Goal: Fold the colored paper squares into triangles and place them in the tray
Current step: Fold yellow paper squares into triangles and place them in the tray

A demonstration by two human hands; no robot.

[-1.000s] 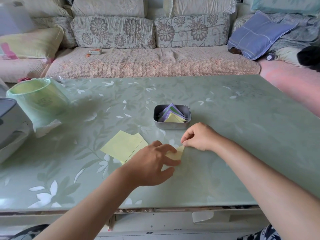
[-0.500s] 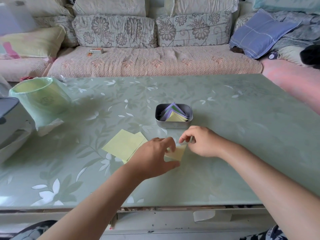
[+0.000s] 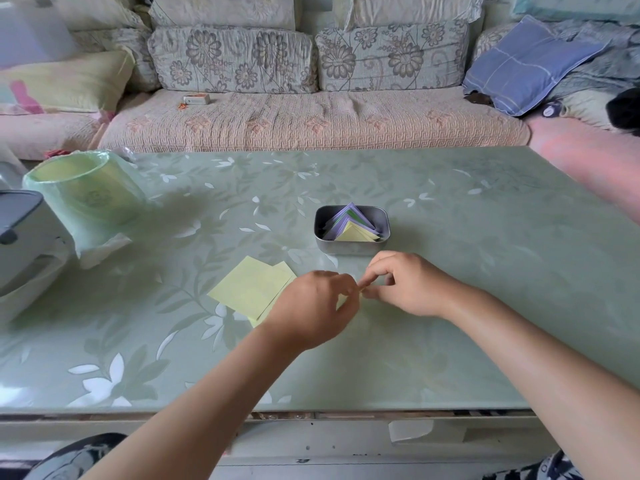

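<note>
Two-handed now; stops pressing flat, pinches the yellow paper [image 3: 342, 301] between left hand [image 3: 311, 308] and right hand [image 3: 410, 285], at the middle of the counter [image 3: 485, 271], just short of the tray [image 3: 351, 250]; suggests fold nearly done, drop next.

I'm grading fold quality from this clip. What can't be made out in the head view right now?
Head view:
Yellow paper: nearly all covered by the left hand and right hand pinching it; fold state untellable.
Folded triangles in the tray: overlapping, count unclear.
Yellow squares: stacked, one corner behind the left hand; number unclear.
Small box on the sofa: too small to read.
Grey appliance: cut off by the frame's left edge.
</note>
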